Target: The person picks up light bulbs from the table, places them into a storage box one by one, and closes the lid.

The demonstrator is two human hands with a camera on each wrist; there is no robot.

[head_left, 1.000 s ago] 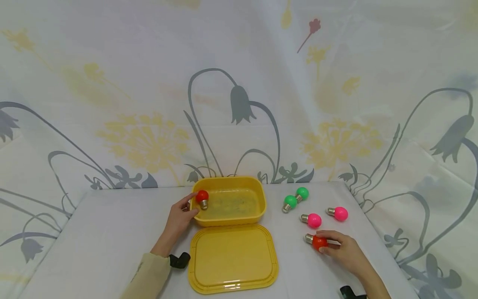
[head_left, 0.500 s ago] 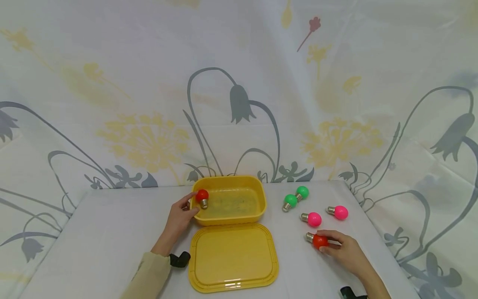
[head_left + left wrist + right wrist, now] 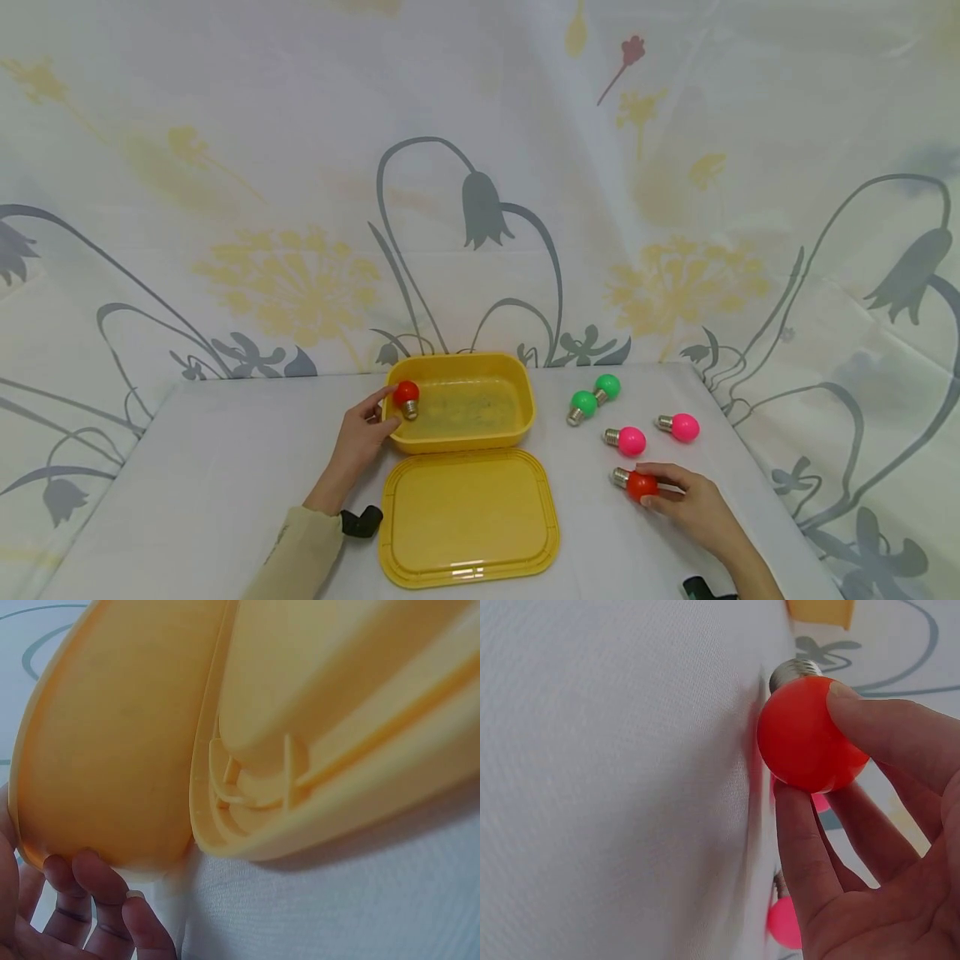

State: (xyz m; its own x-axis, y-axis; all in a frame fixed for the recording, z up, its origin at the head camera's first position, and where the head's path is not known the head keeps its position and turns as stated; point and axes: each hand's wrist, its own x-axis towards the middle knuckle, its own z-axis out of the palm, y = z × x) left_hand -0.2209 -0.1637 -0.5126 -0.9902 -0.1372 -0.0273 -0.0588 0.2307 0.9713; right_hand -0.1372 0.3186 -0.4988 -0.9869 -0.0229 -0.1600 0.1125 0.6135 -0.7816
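Observation:
My right hand (image 3: pixel 692 504) pinches a red light bulb (image 3: pixel 641 484) by its round end, low over the white cloth. The metal screw base points left. In the right wrist view, the thumb lies on one side of the red globe (image 3: pixel 802 735) and fingertips on the other. My left hand (image 3: pixel 363 435) grips the left end of a yellow plastic box (image 3: pixel 459 446), its thumb and a finger at the rim. The left wrist view shows curled fingers (image 3: pixel 101 877) against the box's outer wall. Inside the box, another red bulb (image 3: pixel 407 394) leans in the left corner.
A yellow lid (image 3: pixel 468 518) lies directly in front of the box. To the right are two green bulbs, one nearer (image 3: pixel 583 404), the other green bulb (image 3: pixel 607 387) behind it. Two pink bulbs, a left pink bulb (image 3: pixel 632 441) and a right pink bulb (image 3: pixel 684 427), lie beyond my right hand.

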